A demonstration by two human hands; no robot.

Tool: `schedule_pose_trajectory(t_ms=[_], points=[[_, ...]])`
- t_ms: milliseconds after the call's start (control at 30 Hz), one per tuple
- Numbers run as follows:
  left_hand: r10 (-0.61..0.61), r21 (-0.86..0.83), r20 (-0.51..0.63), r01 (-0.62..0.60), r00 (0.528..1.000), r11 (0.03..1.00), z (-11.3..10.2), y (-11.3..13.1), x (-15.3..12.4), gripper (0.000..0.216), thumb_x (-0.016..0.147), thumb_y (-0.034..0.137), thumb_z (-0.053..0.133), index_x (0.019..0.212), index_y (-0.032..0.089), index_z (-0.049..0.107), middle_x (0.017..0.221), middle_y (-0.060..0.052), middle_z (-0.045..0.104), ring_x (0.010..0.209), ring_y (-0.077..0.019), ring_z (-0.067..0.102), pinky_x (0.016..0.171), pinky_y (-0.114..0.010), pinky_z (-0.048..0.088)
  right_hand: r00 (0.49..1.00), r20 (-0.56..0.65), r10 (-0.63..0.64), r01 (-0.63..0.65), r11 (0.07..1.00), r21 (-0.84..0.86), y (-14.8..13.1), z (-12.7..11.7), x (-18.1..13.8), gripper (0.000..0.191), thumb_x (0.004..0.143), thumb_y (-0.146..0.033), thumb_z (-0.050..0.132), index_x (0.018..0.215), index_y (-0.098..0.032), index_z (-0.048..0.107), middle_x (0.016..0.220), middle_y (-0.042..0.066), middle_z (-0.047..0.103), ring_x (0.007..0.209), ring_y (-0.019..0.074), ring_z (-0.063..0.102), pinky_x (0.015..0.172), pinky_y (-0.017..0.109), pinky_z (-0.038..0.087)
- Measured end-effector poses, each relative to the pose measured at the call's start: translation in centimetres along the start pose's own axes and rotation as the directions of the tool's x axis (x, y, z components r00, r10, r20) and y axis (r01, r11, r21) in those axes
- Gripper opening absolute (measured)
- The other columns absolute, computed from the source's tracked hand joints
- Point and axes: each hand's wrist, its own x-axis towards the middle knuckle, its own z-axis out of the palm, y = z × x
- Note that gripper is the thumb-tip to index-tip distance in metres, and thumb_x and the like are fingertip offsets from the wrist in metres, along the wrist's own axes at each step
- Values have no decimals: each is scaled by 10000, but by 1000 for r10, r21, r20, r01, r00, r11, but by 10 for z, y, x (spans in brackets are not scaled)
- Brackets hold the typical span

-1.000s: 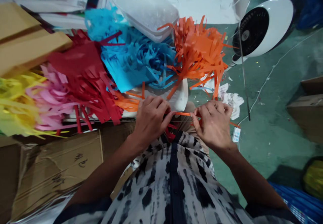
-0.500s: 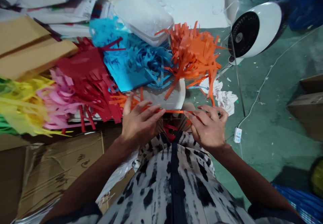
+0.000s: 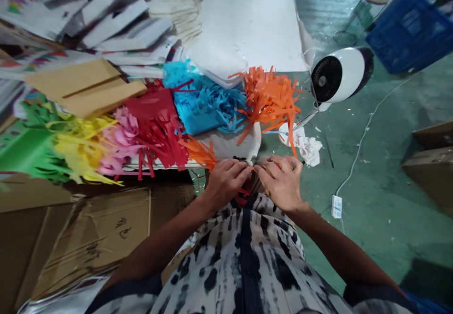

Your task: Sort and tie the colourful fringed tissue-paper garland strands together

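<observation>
Pinching an orange paper strip (image 3: 252, 168)

The left hand (image 3: 228, 179) and right hand (image 3: 282, 182) pinch the strip between them, close together, in front of the spotted shirt (image 3: 226, 262). Past them, a fluffy orange paper pile (image 3: 271, 95) sits beside blue paper fringe (image 3: 207, 104).

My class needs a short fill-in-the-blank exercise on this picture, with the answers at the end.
The pink fringed paper lies between the red fringed paper and the ____ bunch. The fringed paper nearest the fan is ____. The large crate at the upper right is ____. Wearing no gloves, the left hand and right hand are ____.

Missing words: yellow; orange; blue; bare.
</observation>
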Motion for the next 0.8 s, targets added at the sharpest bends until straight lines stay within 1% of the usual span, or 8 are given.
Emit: schedule_pose_trajectory(t_ms=[133, 233, 333, 467, 567, 633, 733, 800], points=[[-317, -390, 43, 308, 948, 868, -20, 6, 17, 184, 1004, 284, 655, 1088, 217, 804, 1040, -80, 816, 960, -229, 746, 866, -359, 571, 994, -96, -49, 51, 999, 18, 11, -13, 8, 141, 1007, -201, 667, 1099, -283, 735, 964, -23, 805, 1044, 202, 652, 1011, 450, 306], [-501, -693, 326, 563, 802, 451, -48, 3, 41, 311, 1001, 459, 653, 1124, 232, 827, 958, -70, 818, 856, -221, 758, 748, -326, 581, 971, -224, -89, 96, 995, 21, 24, -31, 24, 236, 961, -199, 725, 1146, -346, 729, 948, -47, 807, 1011, 201, 688, 1008, 462, 306], [-354, -762, 585, 644, 730, 71, -71, -4, 64, 333, 938, 501, 727, 1025, 205, 854, 921, -88, 819, 803, -204, 749, 685, -286, 568, 937, -322, -139, 142, 990, -16, 33, -50, 42, 283, 919, -194, 768, 1102, -406, 733, 903, -84, 806, 943, 196, 708, 1020, 485, 305], [-232, -728, 685, 637, 690, -255, -82, -7, 80, 283, 775, 397, 905, 955, 187, 846, 858, -70, 803, 742, -152, 730, 678, -231, 548, 898, -402, -178, 181, 983, -33, 35, -69, 61, 297, 873, -192, 813, 1050, -421, 746, 876, -99, 809, 901, 200, 718, 1023, 493, 313], [-184, -683, 720, 638, 669, -356, -80, -5, 83, 297, 734, 378, 938, 921, 175, 828, 795, -53, 776, 689, -132, 713, 643, -215, 526, 888, -452, -91, 144, 986, 83, 29, -76, 71, 267, 867, -189, 813, 1033, -391, 761, 859, -78, 805, 889, 205, 718, 1018, 496, 341], [-177, -688, 711, 620, 681, -378, -75, -4, 84, 289, 727, 393, 942, 870, 177, 814, 783, -43, 764, 675, -128, 700, 648, -224, 527, 887, -451, 100, 39, 957, 289, 22, -76, 77, 162, 896, -205, 780, 982, -342, 768, 852, -45, 796, 892, 210, 711, 979, 477, 410], [-297, -782, 612, 507, 733, -362, -69, -3, 86, 264, 707, 392, 954, 797, 194, 805, 804, -20, 754, 696, -114, 674, 700, -233, 534, 862, -233, 450, -166, 685, 709, 10, -69, 88, 78, 954, -285, 720, 884, -279, 755, 860, -7, 772, 844, 199, 695, 829, 401, 515], [-387, -859, 505, 407, 771, -311, -66, -3, 89, 230, 717, 376, 949, 764, 203, 805, 847, -18, 760, 766, -117, 673, 766, -237, 532, 848, -44, 529, -237, 452, 860, 5, -63, 96, 118, 950, -329, 728, 851, -270, 754, 854, -8, 754, 797, 183, 680, 760, 362, 525]])
